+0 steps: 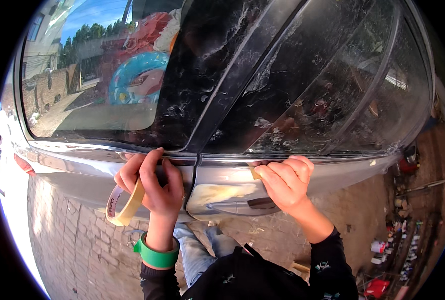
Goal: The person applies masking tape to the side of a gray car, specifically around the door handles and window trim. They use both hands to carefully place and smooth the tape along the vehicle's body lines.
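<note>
A roll of pale yellow masking tape (136, 201) hangs in my left hand (158, 186), whose fingers are closed on it with the tips at the chrome strip under the car window. My right hand (287, 182) has its fingers curled at the window's lower edge, farther right. Between its thumb and fingers shows a short piece of masking tape (255, 173); the rest of the piece is hidden. On the silver car door (332, 176) below, a sanded yellowish-white patch (223, 192) lies above the door handle (247, 206). A green tape roll (157, 256) circles my left wrist.
Dusty dark windows (302, 90) rise above the strip, one reflecting a blue swim ring (135, 80) or showing it inside. A vertical door gap (192, 180) runs between my hands. Brick paving (77, 240) lies below; bottles and cans (380, 252) stand at right.
</note>
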Demonstrator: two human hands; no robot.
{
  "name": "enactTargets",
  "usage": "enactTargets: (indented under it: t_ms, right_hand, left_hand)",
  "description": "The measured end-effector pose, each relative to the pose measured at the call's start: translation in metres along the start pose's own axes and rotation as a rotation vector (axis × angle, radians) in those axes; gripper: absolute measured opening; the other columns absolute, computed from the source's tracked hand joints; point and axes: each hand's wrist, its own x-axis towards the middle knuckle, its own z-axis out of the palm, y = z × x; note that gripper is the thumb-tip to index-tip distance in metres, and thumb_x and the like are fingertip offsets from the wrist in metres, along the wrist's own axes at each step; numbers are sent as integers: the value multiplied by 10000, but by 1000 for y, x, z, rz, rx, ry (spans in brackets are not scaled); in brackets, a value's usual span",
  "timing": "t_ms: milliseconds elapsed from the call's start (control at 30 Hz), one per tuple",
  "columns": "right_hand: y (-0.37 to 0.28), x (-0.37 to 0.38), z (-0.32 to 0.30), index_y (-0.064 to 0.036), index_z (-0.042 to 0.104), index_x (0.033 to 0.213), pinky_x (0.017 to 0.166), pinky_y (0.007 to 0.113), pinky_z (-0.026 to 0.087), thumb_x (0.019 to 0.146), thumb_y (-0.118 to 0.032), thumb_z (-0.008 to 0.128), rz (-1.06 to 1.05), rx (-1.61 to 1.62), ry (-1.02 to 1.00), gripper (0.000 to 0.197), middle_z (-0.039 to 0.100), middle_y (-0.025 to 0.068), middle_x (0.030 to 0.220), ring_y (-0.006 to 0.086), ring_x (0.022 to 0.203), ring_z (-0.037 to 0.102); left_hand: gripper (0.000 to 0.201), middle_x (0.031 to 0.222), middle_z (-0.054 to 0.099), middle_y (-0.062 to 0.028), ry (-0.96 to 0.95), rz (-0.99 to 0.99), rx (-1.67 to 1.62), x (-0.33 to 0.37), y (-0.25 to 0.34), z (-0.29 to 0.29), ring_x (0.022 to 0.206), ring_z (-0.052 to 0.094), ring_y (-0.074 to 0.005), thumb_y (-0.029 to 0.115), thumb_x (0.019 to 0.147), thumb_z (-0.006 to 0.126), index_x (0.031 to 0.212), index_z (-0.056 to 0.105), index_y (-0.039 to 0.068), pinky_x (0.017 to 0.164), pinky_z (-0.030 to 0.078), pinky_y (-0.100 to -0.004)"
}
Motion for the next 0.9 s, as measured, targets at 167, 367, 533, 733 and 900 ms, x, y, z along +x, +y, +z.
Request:
enactTargets:
  t_ms: [167,367,533,733,900]
  right_hand:
    - [-5,8,-3,-142,731,903,788,343,417,607,-67,832,31,10,-45,322,611,-46,856,184,814,504]
    - [4,-3,-9,-110,735,972,881,354,446,655,-119,747,-24,-24,-47,317,629,-28,914,174,868,523]
    - [-3,5,-8,-141,736,916,817,353,431,584,-49,813,-8,-7,-50,353,617,-35,880,187,823,507]
    - [-3,2,-7,-137,744,939,823,362,435,585,-55,790,-34,6,-44,366,613,-29,888,190,845,507]
    - [-7,7,-6,-124,750,1008,889,356,452,666,-130,746,-49,9,-77,342,629,-26,932,171,878,537]
  left_hand:
    - [303,989,559,-64,40,18,1,0,-2,0,929,473,-259,-13,771,693,1058,671,81,874,392,-378]
    - [312,1003,559,-71,9,12,-12,-1,1,-1,931,475,-258,-17,764,696,1061,673,76,870,399,-376]
    - [310,998,563,-68,33,9,-9,0,-3,0,931,474,-256,-14,760,700,1054,677,83,844,392,-367]
    - [312,1001,561,-71,31,8,1,0,-1,1,924,475,-256,-11,766,697,1062,673,83,849,391,-372]
    - [293,999,560,-69,39,8,-7,-1,-3,1,917,479,-257,2,772,700,1052,678,86,856,388,-378]
